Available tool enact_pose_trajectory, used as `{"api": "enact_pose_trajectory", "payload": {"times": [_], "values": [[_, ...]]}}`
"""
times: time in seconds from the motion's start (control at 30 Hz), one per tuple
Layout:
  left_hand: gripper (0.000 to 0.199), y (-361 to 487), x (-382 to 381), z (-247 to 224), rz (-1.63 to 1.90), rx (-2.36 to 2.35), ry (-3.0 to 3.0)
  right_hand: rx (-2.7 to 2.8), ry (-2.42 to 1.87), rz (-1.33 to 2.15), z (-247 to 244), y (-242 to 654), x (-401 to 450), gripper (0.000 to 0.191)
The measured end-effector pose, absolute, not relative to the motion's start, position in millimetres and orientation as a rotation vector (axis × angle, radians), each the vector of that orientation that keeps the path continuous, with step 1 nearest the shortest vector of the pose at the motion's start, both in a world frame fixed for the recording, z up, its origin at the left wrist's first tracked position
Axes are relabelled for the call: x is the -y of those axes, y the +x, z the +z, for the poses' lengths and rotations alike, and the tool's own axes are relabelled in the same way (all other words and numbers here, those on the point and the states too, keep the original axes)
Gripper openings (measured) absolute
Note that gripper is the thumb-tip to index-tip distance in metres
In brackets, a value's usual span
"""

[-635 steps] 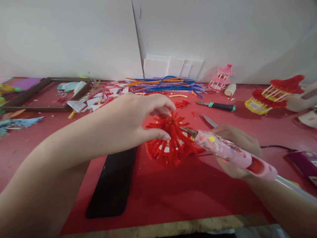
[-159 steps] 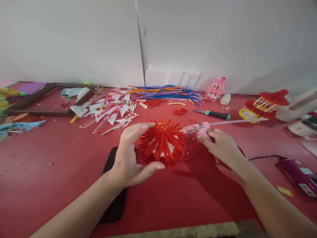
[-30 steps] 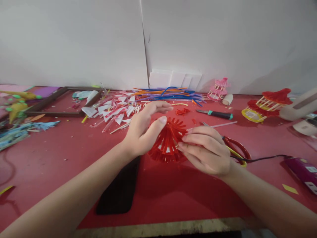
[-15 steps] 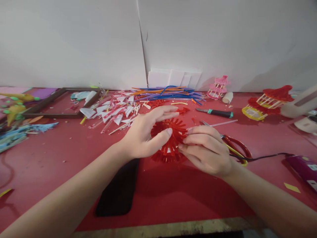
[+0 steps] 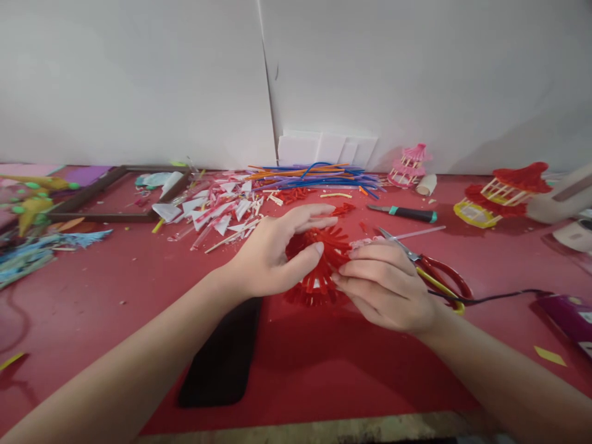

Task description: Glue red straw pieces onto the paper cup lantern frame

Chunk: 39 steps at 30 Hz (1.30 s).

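Observation:
A red fringed craft model (image 5: 319, 285), built of short fuzzy strips in tiers, stands on the red table between my hands. My left hand (image 5: 282, 253) curves around its left side, thumb across the front and fingers behind the top. At its right edge, my right hand (image 5: 388, 283) has its fingertips pinched together on the red strips. Any small piece between those fingertips is hidden. Just beyond my right hand lie red-handled pliers (image 5: 444, 274), partly covered by it.
Behind are coloured pipe cleaners (image 5: 319, 176), white and pink scraps (image 5: 222, 206) and a craft knife (image 5: 407, 213). Small pink (image 5: 409, 166) and red (image 5: 509, 191) tower models stand at right. A black phone-like slab (image 5: 222, 364) lies near the front edge. A dark cord (image 5: 499, 296) crosses the right side.
The view has shifted slightly, so the scene sits a little lower and further right. My right fingers have moved slightly at the model's edge; my left hand keeps its place around it.

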<state>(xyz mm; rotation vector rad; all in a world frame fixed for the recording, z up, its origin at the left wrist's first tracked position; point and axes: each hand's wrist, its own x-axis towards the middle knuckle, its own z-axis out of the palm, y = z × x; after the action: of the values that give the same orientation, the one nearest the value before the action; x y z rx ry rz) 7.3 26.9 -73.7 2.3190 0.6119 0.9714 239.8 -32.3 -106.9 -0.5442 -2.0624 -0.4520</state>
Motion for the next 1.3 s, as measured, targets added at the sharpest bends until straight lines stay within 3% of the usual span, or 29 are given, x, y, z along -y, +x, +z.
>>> {"api": "enact_pose_trajectory", "payload": {"times": [0.73,1.3], "values": [[0.034,10,-22,-62,0.922,-0.728,2.446,2.070,-0.555,-0.432,-105,237,36,0.017],[0.039,13,-19,-63,0.892,-0.802,2.513,2.087,-0.569,-0.441,-108,242,34,0.012]]}}
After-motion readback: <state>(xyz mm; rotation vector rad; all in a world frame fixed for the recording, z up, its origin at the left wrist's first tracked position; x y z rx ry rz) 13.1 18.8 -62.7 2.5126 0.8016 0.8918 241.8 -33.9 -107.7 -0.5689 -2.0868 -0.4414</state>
